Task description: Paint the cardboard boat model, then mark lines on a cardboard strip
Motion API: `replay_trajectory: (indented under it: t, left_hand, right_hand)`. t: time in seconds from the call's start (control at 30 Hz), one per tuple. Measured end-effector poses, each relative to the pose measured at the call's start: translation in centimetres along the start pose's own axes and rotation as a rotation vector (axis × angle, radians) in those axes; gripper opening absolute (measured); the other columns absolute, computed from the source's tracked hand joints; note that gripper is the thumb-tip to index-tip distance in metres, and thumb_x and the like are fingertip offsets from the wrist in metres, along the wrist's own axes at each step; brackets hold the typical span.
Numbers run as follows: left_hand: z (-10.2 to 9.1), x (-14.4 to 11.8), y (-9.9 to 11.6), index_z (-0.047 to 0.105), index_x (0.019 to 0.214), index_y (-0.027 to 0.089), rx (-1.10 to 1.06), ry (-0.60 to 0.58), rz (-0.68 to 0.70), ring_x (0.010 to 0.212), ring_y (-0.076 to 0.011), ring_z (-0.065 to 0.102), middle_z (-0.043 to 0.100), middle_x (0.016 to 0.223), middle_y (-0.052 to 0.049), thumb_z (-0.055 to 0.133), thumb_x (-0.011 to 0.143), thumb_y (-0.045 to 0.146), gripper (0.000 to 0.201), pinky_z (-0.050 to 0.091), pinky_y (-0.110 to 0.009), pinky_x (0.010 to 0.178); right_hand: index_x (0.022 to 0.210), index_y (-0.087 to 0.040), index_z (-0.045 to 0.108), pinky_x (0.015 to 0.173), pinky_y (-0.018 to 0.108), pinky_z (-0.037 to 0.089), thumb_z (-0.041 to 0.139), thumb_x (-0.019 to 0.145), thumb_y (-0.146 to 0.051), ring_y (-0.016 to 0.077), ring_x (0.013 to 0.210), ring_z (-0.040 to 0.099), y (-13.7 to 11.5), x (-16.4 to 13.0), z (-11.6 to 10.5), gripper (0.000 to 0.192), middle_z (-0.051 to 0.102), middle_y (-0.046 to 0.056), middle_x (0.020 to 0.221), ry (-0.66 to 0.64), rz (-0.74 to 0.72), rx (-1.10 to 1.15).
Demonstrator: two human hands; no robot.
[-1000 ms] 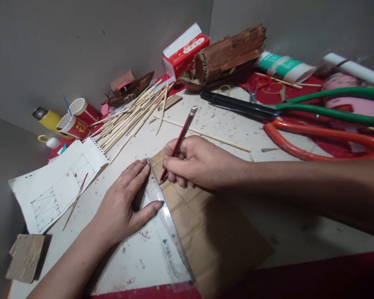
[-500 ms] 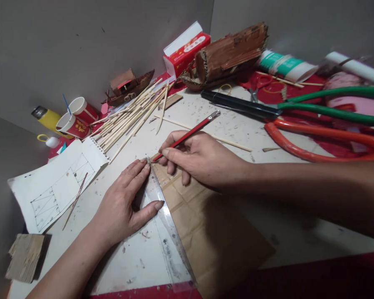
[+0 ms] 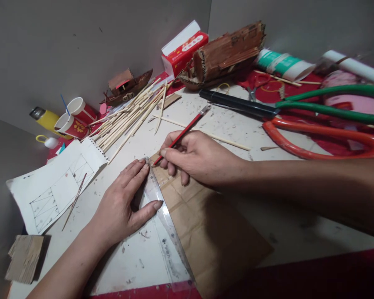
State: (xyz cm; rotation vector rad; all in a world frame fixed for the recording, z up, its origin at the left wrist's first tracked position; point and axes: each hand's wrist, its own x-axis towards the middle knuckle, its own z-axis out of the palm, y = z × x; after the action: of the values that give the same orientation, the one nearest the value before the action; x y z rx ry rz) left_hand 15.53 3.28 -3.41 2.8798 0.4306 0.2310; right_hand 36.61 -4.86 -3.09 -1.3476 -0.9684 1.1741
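A clear ruler (image 3: pixel 171 232) lies along the left edge of a creased brown cardboard sheet (image 3: pixel 190 220). My left hand (image 3: pixel 123 203) rests flat over the ruler, fingertips near its far end and thumb at its edge, fingers spread. In my right hand (image 3: pixel 199 158) a red pencil (image 3: pixel 185 131) is pinched between thumb and fingers. Its tip points down at the cardboard's far corner, right beside the ruler; whether it touches is too small to tell. The pencil's upper end leans away to the right.
Loose wooden sticks (image 3: pixel 131 116) lie beyond my hands, beside a notebook page with a drawing (image 3: pixel 62 187). Two model boats (image 3: pixel 230 54) and paper cups (image 3: pixel 71 124) stand behind. Large shears (image 3: pixel 268 110) with green and orange handles lie right. Stacked cardboard pieces (image 3: pixel 25 257) sit left.
The pencil tip has moved slightly toward me along the ruler, and the pencil's top has swung left, more upright. My left hand stays on the ruler. The view has shifted slightly.
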Motion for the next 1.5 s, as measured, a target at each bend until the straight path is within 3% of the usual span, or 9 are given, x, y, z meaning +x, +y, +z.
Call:
replay_trajectory:
  t: [0.4,0.63,0.83,0.93,1.0,1.13,1.27,1.5]
  left_hand:
    - [-0.1,0.0,0.1,0.039,0.151,0.018,-0.006,-0.003,-0.003,0.142,-0.0331,0.04,0.043,0.153,-0.019,0.064,0.089,0.039,0.07,0.038,-0.052,0.114]
    - [0.0,-0.1,0.1,0.038,0.15,0.018,0.036,0.018,0.01,0.141,-0.0326,0.042,0.046,0.151,-0.019,0.063,0.089,0.041,0.069,0.042,-0.053,0.111]
    - [-0.3,-0.7,-0.1,0.057,0.132,0.015,0.163,0.145,0.024,0.119,-0.0335,0.061,0.065,0.129,-0.019,0.064,0.086,0.035,0.05,0.05,-0.055,0.1]
    - [-0.3,-0.9,0.0,0.062,0.124,0.012,0.187,0.208,0.004,0.108,-0.0319,0.065,0.069,0.119,-0.018,0.064,0.084,0.031,0.044,0.052,-0.054,0.096]
    - [-0.2,-0.9,0.1,0.061,0.126,0.011,0.159,0.218,-0.015,0.113,-0.0308,0.063,0.066,0.124,-0.019,0.06,0.085,0.025,0.043,0.052,-0.052,0.097]
    - [-0.2,-0.9,0.0,0.055,0.134,0.012,0.092,0.14,-0.026,0.132,-0.0301,0.051,0.056,0.142,-0.017,0.048,0.082,0.013,0.053,0.046,-0.053,0.106]
    - [-0.5,-1.1,-0.3,0.056,0.135,0.014,0.05,0.08,-0.066,0.133,-0.0297,0.05,0.059,0.138,-0.014,0.048,0.075,0.009,0.06,0.043,-0.054,0.11]
    - [-1.6,-1.2,-0.1,0.058,0.131,0.016,0.042,0.01,-0.078,0.133,-0.0311,0.049,0.057,0.141,-0.015,0.05,0.072,0.009,0.06,0.045,-0.054,0.108]
  right_hand:
    - [0.062,-0.016,0.056,0.035,0.01,0.04,0.056,0.078,0.0,0.0044,0.039,0.052,-0.6,-0.4,-0.3,0.022,0.06,-0.004,0.051,-0.151,0.076,-0.049]
    - [0.059,-0.017,0.054,0.03,0.013,0.038,0.055,0.084,-0.006,0.0052,0.036,0.048,-0.3,0.0,-0.6,0.028,0.059,-0.002,0.051,-0.001,0.089,0.103]
    - [0.083,-0.014,0.06,0.035,0.016,0.046,0.054,0.093,-0.02,0.0084,0.049,0.058,0.3,0.0,-0.9,0.013,0.067,0.004,0.073,0.051,0.049,0.214]
    - [0.097,-0.014,0.062,0.041,0.018,0.049,0.056,0.094,-0.027,0.0099,0.056,0.061,0.5,-0.3,-0.8,0.015,0.068,0.006,0.08,0.084,-0.029,0.19]
    - [0.102,-0.014,0.063,0.048,0.02,0.052,0.056,0.094,-0.031,0.0113,0.062,0.064,0.6,-0.5,-0.8,0.02,0.069,0.006,0.085,0.127,-0.104,0.145]
    - [0.11,-0.016,0.062,0.073,0.028,0.058,0.052,0.097,-0.038,0.0167,0.087,0.07,1.0,-0.9,-1.0,0.028,0.072,0.008,0.098,0.186,-0.233,-0.03]
    - [0.119,-0.021,0.058,0.097,0.039,0.052,0.045,0.1,-0.041,0.0208,0.11,0.067,1.3,-1.0,-1.2,0.031,0.07,0.009,0.117,0.163,-0.277,-0.224]
    - [0.12,-0.022,0.06,0.101,0.04,0.049,0.044,0.1,-0.037,0.0227,0.116,0.064,1.1,-1.2,-1.1,0.029,0.071,0.009,0.118,0.113,-0.335,-0.48]
